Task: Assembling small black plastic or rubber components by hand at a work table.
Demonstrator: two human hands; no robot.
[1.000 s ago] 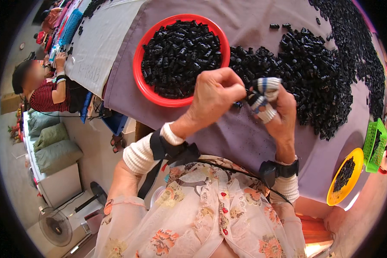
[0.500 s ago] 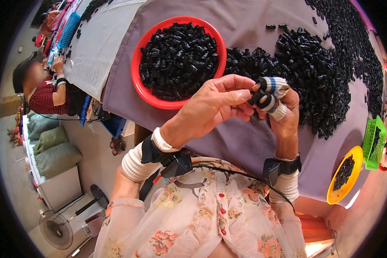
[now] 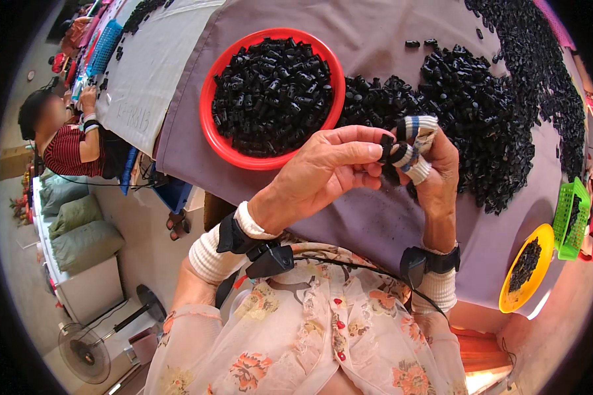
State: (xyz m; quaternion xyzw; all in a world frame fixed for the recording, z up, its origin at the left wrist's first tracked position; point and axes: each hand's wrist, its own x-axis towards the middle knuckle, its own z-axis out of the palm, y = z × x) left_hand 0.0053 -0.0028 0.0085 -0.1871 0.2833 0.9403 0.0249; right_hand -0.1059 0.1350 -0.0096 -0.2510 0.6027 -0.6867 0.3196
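Note:
My left hand (image 3: 319, 172) pinches a small black plastic piece (image 3: 386, 147) between thumb and index finger, above the table's near part. My right hand (image 3: 438, 168) meets it from the other side, its fingers curled against the piece. Cloth covers with white and blue stripes (image 3: 412, 164) wrap the right thumb and a finger and hide part of what they grip. Beyond the left hand stands a red basin (image 3: 207, 125) filled with similar black pieces. A large heap of loose black pieces (image 3: 474, 118) lies just past my right hand.
More pieces spread along the far right of the purple-grey tablecloth (image 3: 369, 230). A yellow plate (image 3: 543, 263) with dark bits and a green basket (image 3: 563, 230) stand at the right edge. A person in a striped top (image 3: 76, 158) works at the left; a fan (image 3: 85, 352) stands on the floor.
The black piece now stands more upright between my fingertips and shows more clearly. Both hands have shifted slightly downward, and the right fingers have changed their hold a little.

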